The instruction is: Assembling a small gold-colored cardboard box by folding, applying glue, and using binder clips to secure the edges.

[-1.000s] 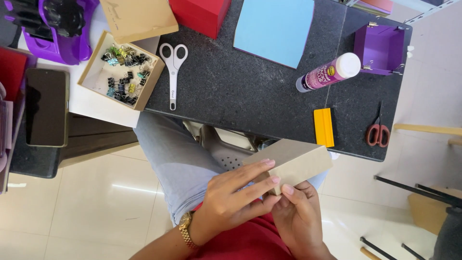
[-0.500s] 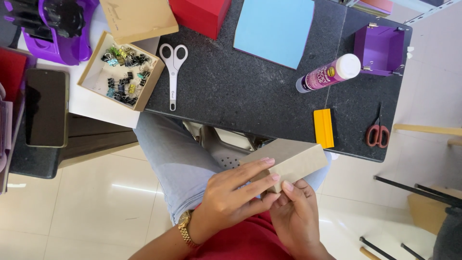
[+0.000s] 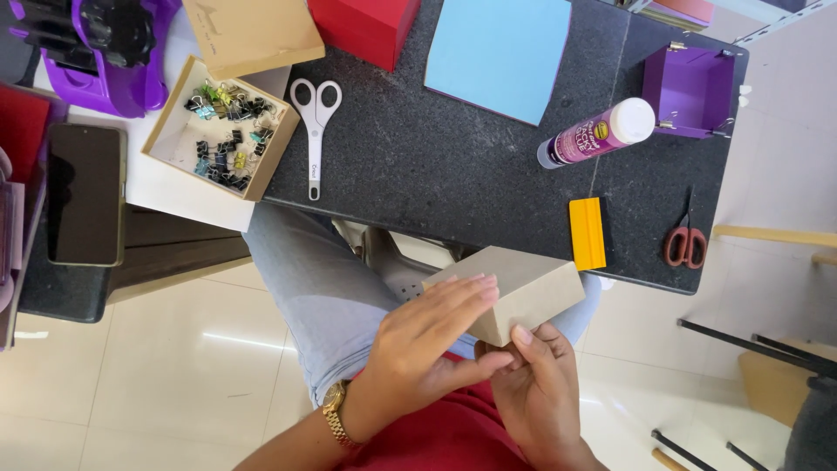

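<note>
Edges: grey cardboard box (image 3: 516,294) is held over the lap, just below the tabletop (image 3: 436,174) edge.
Hands: left hand (image 3: 427,349) is laid on top; right hand (image 3: 540,392) is gripped underneath.
Look: plain, matte, closed.

Grey-beige cardboard box (image 3: 514,292), plain, rectangular, matte, unprinted. It is off the table, held in the air over the lap, just below the table's near edge. It is tilted: the broad top face is turned up toward the camera and slopes, with a narrower side face showing below it. Left hand (image 3: 418,349) lies flat across the near-left part of the top face; right hand (image 3: 536,392) supports the lower edge from underneath, thumb against the side face.
</note>
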